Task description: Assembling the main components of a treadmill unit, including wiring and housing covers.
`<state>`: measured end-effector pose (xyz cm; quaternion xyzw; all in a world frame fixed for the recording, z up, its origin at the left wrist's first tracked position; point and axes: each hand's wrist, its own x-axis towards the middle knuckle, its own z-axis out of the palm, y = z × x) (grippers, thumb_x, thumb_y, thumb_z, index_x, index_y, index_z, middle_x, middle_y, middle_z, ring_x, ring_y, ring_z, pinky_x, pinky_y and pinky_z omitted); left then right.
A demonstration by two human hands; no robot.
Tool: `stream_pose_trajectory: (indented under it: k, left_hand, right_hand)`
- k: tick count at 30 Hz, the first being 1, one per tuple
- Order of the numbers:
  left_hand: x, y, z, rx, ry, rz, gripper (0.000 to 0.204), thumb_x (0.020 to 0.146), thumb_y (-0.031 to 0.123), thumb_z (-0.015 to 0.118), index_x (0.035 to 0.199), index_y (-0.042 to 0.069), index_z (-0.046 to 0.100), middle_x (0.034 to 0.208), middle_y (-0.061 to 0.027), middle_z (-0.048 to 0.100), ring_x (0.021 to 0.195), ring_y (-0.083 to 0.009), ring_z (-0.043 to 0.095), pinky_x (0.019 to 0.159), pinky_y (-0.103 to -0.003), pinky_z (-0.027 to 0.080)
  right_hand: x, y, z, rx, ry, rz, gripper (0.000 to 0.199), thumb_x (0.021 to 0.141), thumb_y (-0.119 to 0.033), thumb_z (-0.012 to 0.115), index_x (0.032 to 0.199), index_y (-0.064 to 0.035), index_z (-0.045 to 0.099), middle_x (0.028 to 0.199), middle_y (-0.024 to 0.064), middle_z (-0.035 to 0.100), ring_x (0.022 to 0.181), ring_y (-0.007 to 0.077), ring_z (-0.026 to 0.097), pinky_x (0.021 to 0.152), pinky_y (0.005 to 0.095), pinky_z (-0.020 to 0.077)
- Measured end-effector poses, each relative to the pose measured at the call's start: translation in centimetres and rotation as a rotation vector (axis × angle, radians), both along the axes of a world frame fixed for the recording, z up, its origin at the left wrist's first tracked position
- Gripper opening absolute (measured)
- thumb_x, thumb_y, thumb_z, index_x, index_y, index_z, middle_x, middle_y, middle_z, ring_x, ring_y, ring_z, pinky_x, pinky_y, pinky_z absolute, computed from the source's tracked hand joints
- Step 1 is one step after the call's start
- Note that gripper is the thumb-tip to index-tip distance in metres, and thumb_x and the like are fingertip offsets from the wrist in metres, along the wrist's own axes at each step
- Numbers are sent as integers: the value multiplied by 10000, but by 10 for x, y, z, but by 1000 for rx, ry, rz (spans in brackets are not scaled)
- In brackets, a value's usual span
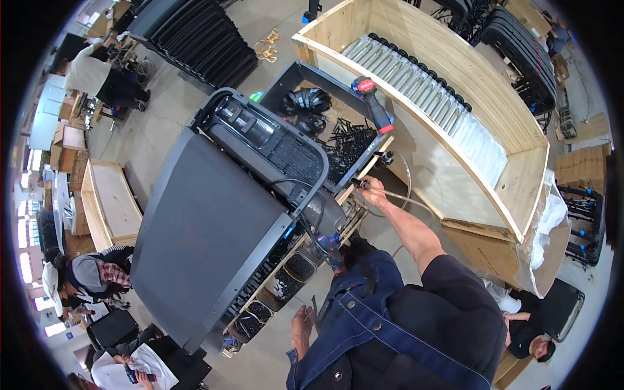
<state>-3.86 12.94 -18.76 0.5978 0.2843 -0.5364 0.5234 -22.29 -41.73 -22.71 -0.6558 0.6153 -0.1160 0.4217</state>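
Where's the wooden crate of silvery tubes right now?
Head view, upper right: the crate stands just right of the dark tray of black fasteners, ahead of the right hand.

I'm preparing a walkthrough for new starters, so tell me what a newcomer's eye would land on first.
Probably the broad dark grey machine deck, left of centre. Next, the long wooden crate at upper right, holding a row of metal rollers. Then, near the middle, the right hand gripping a hose, below a red-and-black power tool.
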Motion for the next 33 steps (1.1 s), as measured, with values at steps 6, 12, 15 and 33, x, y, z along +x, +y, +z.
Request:
stream_pose_trajectory:
  k: [6, 12, 15, 33]
  left_hand:
    - [-7, -10, -13, 47, 3, -24, 501, 1039, 214, 511, 1474, -15, 412, 1353, -210, 550, 1153, -379, 599, 952, -472, 511]
    - [1, -46, -78, -13, 92, -169, 505, 997, 226, 561, 1452, 37, 446, 1285, -184, 597, 1090, -366, 619, 909, -496, 516]
    - [-5, -65, -85, -32, 78, -213, 480, 989, 222, 553, 1428, 43, 477, 1199, -164, 621, 1040, -353, 630, 847, -472, 525]
    - [-197, -213, 101, 345, -209, -928, 505, 1012, 330, 548, 1400, 9, 514, 1174, -159, 660, 1045, -289, 650, 848, -387, 533]
  right_hand:
    - [-7, 25, 17, 10, 298, 192, 681, 825, -399, 715, 1387, -66, 524, 1238, 253, 648, 1112, 396, 654, 922, 467, 546]
    - [-125, 49, 50, -77, 743, 1007, 173, 753, -186, 701, 823, -51, 783, 885, 176, 763, 870, 376, 744, 772, 487, 604]
    - [-147, 47, 86, -29, 1165, 1232, 199, 800, -185, 701, 932, -70, 795, 916, 159, 770, 900, 362, 751, 742, 463, 606]
    - [-411, -358, -61, 386, -669, -1048, 329, 907, -194, 685, 1156, 14, 627, 951, 125, 680, 766, 248, 682, 681, 378, 593]
